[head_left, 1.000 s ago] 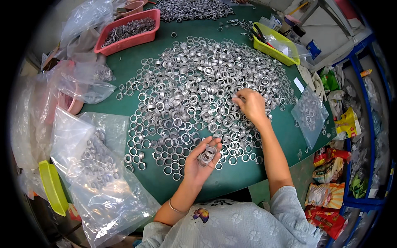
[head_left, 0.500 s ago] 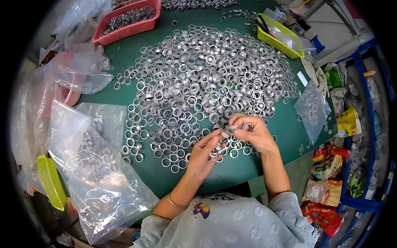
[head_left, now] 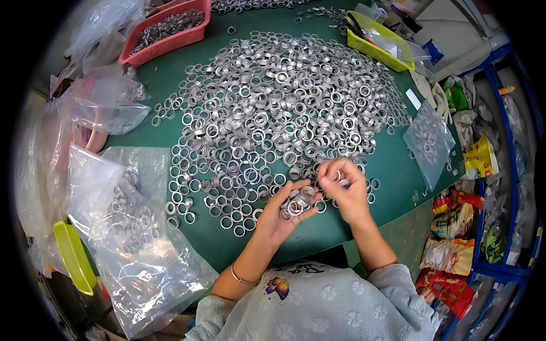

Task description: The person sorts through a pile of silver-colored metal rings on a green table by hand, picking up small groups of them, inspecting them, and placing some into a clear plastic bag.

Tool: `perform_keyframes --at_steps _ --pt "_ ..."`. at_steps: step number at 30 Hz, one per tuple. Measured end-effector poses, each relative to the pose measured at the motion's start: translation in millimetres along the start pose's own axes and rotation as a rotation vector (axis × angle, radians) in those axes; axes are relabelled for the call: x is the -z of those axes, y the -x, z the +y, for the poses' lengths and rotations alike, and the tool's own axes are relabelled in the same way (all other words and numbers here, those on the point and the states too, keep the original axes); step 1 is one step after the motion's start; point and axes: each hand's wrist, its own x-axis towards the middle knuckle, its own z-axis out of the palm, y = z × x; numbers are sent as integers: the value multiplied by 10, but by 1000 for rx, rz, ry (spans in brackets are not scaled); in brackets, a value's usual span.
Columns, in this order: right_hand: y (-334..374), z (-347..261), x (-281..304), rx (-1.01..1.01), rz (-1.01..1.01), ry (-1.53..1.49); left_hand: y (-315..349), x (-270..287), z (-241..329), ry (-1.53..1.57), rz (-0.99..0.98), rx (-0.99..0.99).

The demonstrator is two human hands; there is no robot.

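Observation:
A broad heap of silver metal rings covers the middle of the green table. My left hand is turned palm up at the heap's near edge, its fingers curled around a small pile of metal rings. Just to its right, my right hand has thumb and forefinger pinched together. A ring shows partly between its curled fingers; the rest is hidden. The two hands are close but apart. Loose rings lie flat on the table beside and beyond them.
A red basket of small metal parts stands far left, a yellow-green basket far right. Clear plastic bags with rings lie left and right. A yellow-green tray sits lower left; a blue rack stands beyond the table's right edge.
My right hand has drawn slightly away from my left, which has opened upward so the rings in its palm show. The whole view has shifted a little.

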Motion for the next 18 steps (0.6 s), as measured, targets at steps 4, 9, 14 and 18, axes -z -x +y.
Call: perform_keyframes --at_steps 4,9,14,18 --pt "93 127 -264 519 -47 914 -36 77 -70 141 -48 25" --pt "72 202 -268 667 -218 1153 -36 91 -91 213 -81 7" --pt "189 126 -408 587 -153 1238 19 17 -113 131 19 -68" --pt "197 190 -415 620 -28 1127 12 47 -136 166 -63 -87"
